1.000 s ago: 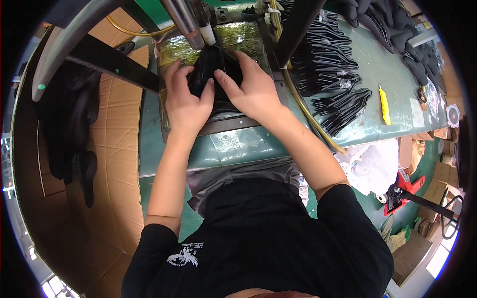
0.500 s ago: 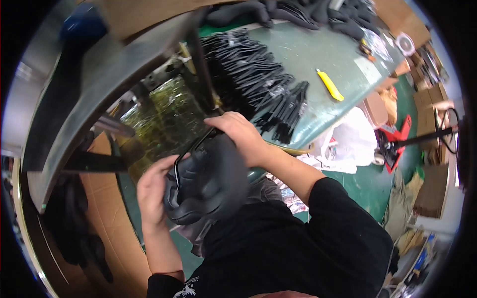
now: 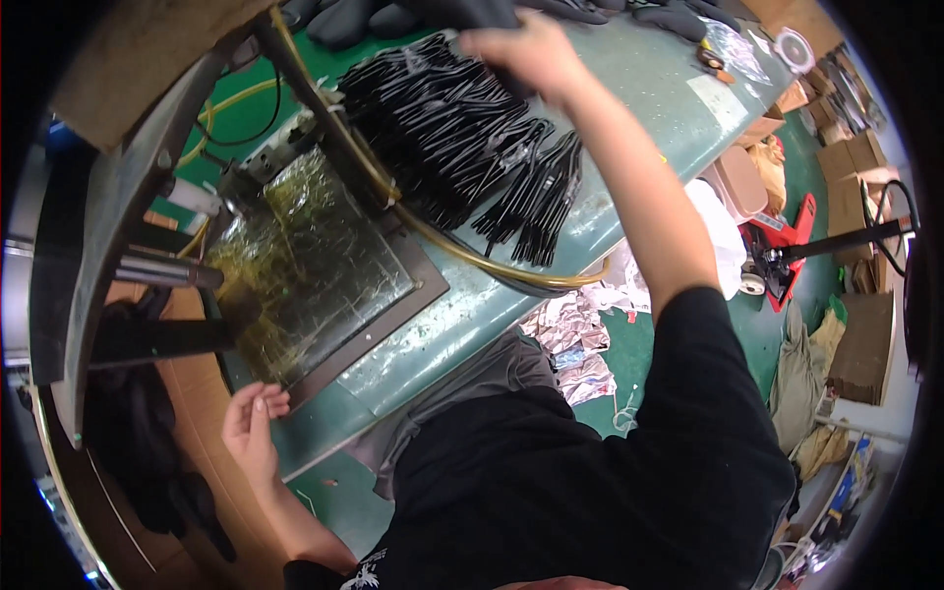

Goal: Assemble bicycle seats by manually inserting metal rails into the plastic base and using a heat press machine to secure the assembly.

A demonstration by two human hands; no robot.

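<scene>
At the far side of the green table, my right hand [image 3: 536, 59] is closed on a black padded bicycle saddle [image 3: 462, 14], partly cut off by the upper edge. The hand is stretched out over a heap of black bent metal rails [image 3: 442, 128]. By the near left corner of a dark, film-covered plate [image 3: 315, 265] is my left hand [image 3: 254, 428]. It holds nothing, and its fingers are loosely bent. More black saddles [image 3: 339, 22] lie along the table's far edge.
A dark metal machine frame [image 3: 162, 216] arches over the plate at left. A yellowish hose [image 3: 462, 254] runs along the plate to the table's front edge. Left below stands a cardboard box [image 3: 197, 393] with black pieces. A red pallet truck [image 3: 792, 256] stands on the right.
The saddle has left the space before my body and is now far ahead in my right hand. My left hand has let go and moved down and left.
</scene>
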